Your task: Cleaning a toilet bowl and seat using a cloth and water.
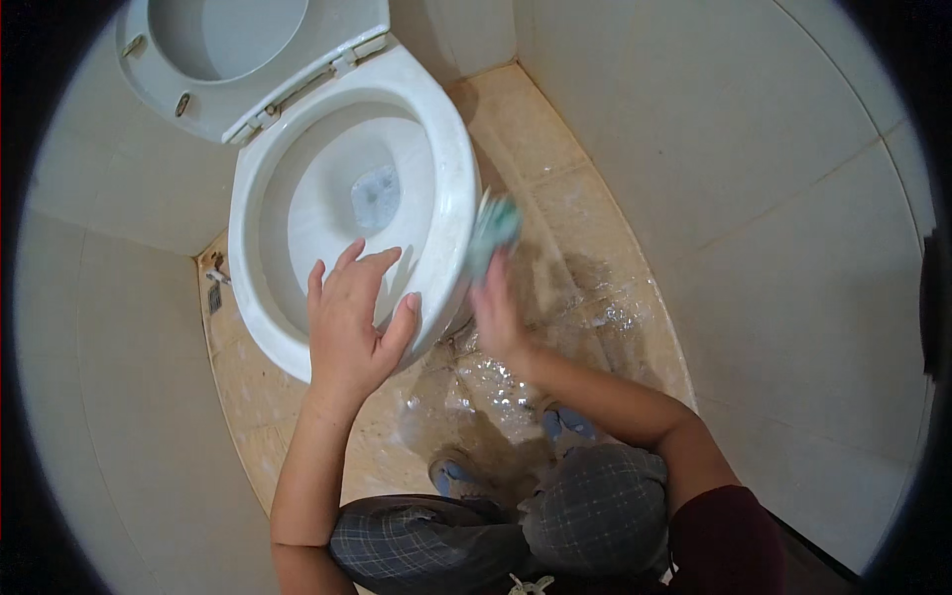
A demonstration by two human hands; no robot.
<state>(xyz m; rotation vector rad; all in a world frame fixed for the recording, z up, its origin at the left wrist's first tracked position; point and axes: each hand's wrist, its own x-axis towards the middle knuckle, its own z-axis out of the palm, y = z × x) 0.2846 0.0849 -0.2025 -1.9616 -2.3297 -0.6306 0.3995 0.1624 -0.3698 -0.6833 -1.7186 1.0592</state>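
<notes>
A white ceramic toilet bowl [446, 163] stands before me with a little water [375, 195] at its bottom. Its seat and lid [223, 74] are raised at the back. My left hand [353, 323] is over the front rim, fingers spread above the bowl and the thumb at the rim; it holds nothing. Low at the bowl's right outer side, my right hand [502, 312] grips a green scrubbing brush [494, 230], blurred. Whether the brush touches the ceramic cannot be made out.
Wet, soapy tan floor tiles [513, 383] surround the bowl. Tiled walls stand close on the left [141, 372] and right [758, 223]. A floor drain grate [215, 298] lies at the left wall. My sandalled feet [569, 424] are just in front of the toilet.
</notes>
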